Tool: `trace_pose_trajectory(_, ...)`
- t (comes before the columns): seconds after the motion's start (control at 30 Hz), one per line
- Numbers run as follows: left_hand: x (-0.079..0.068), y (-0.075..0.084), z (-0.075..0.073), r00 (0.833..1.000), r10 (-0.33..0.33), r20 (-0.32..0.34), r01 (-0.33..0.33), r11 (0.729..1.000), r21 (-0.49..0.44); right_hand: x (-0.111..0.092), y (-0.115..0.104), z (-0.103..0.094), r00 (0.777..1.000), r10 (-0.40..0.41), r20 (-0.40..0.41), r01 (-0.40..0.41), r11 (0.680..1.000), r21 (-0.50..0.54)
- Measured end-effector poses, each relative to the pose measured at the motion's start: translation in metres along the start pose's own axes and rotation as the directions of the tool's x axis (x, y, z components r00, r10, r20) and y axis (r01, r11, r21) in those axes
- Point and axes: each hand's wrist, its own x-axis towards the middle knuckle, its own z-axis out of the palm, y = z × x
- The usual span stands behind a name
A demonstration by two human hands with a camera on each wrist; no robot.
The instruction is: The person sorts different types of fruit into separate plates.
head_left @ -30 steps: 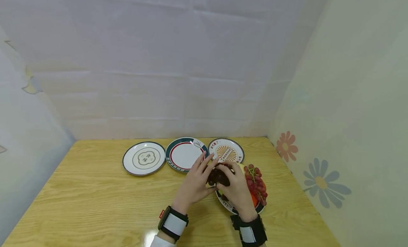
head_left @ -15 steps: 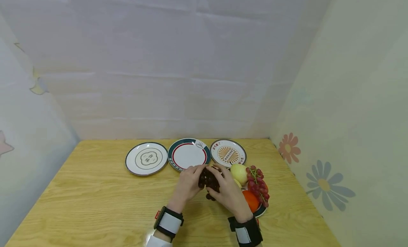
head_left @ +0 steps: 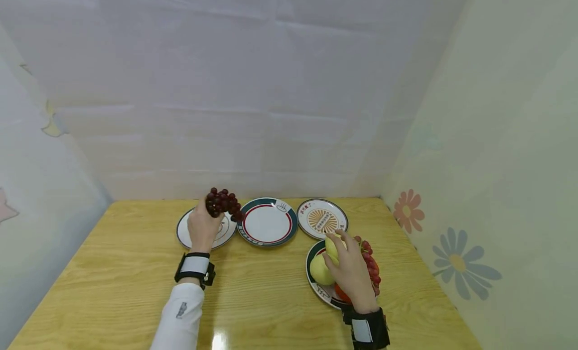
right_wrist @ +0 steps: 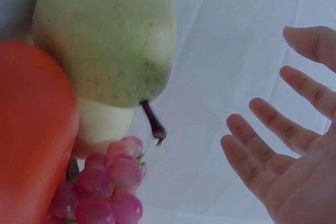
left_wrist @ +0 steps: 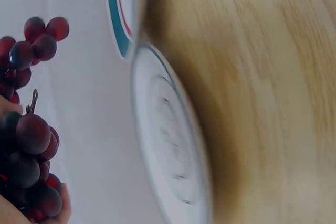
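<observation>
My left hand grips a bunch of dark red grapes, raised over the left white plate. In the left wrist view the dark grapes lie against curled fingers, with part of the bunch jutting out beyond them. Over the fruit plate hovers my right hand, its fingers spread and holding nothing. Yellow-green pears, an orange-red fruit and a bunch of red grapes lie on that plate. The right wrist view shows one pear with its stem, apart from the fingers.
A green-rimmed plate stands in the middle at the back, and a plate with an orange sunburst to its right. All sit on a wooden table. Pale sheeting rises behind it, and a flowered side wall at the right.
The dark grapes, earlier between both hands by the fruit plate, have moved left and away in my left hand. My right hand has let go and shifted right, over the fruit.
</observation>
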Motion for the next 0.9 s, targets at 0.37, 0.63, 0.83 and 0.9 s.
trace_pose_trajectory(0.37,0.003,-0.054,-0.014,0.867,-0.421,0.268,0.434,0.901,0.009,-0.004,0.013,0.004,0.997,0.061,0.04,-0.061,0.998,0.0)
trace_pose_trajectory(0.63,0.001,-0.06,-0.013,0.8,-0.372,0.471,0.297,0.927,0.227,-0.007,0.019,0.0,0.99,0.133,-0.035,-0.133,0.991,0.006)
trace_pose_trajectory(0.83,-0.001,-0.042,-0.019,0.84,-0.314,0.443,0.2,0.938,0.284,-0.006,0.036,-0.012,0.945,0.31,-0.101,-0.31,0.951,0.009)
trace_pose_trajectory(0.9,-0.005,-0.032,-0.02,0.885,-0.227,0.406,0.123,0.956,0.267,-0.008,0.041,-0.014,0.927,0.37,-0.06,-0.372,0.928,-0.019)
